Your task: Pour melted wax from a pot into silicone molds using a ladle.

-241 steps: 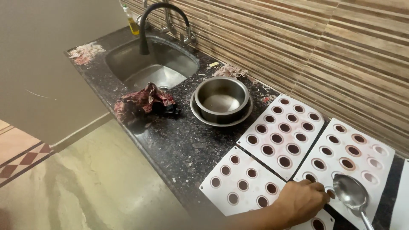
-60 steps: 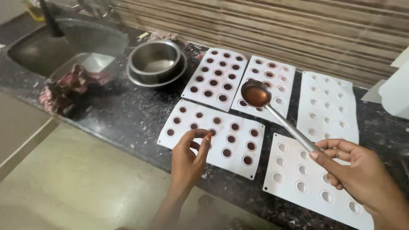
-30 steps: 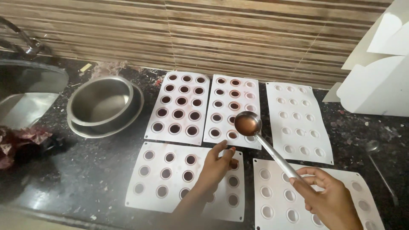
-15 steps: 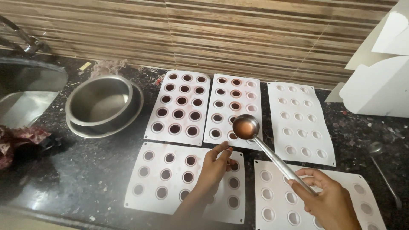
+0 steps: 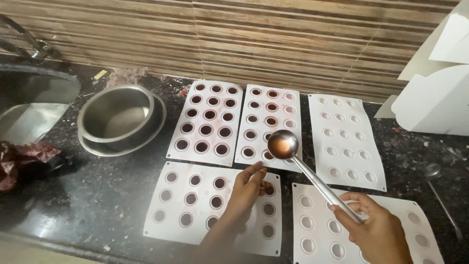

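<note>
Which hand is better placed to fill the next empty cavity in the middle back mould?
Right. The right hand holds the ladle, its bowl of reddish liquid already hovering over the middle back mould. The left hand holds no tool and rests on the front left mould.

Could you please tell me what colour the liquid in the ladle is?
Reddish-brown, in the ladle bowl; the head view shows it.

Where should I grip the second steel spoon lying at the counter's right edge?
Take the small steel spoon by its thin handle, from above, fingers closing across it. It lies flat on the dark speckled counter, bowl pointing toward the wall, handle running toward the near edge, with open counter either side.
</note>
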